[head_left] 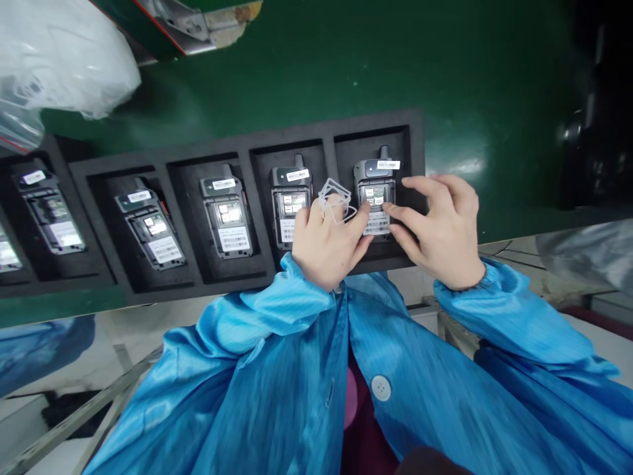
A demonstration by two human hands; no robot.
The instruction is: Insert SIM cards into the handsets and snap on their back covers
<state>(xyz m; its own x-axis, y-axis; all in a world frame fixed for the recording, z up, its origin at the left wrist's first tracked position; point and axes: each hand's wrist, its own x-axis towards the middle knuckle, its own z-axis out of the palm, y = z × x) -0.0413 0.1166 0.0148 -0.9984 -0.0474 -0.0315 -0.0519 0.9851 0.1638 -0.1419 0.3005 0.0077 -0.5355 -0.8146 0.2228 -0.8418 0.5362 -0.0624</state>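
Note:
A handheld radio-like device with its back opened lies in the rightmost compartment of a black foam tray. Its stub antenna points away from me, and a white label sits across its top. My left hand has thin whitish frame-shaped loops, perhaps gaskets, caught at its fingers, while its thumb rests on this device. From the other side my right hand reaches over with fingers apart, its index fingertip at the device's inner window. Anything small under the two fingertips is hidden. A similar device lies partly behind my left hand.
More opened devices, such as one and another, lie in compartments to the left. A clear plastic bag sits on the green table at the far left, near a metal bracket. The table's front edge runs close to me.

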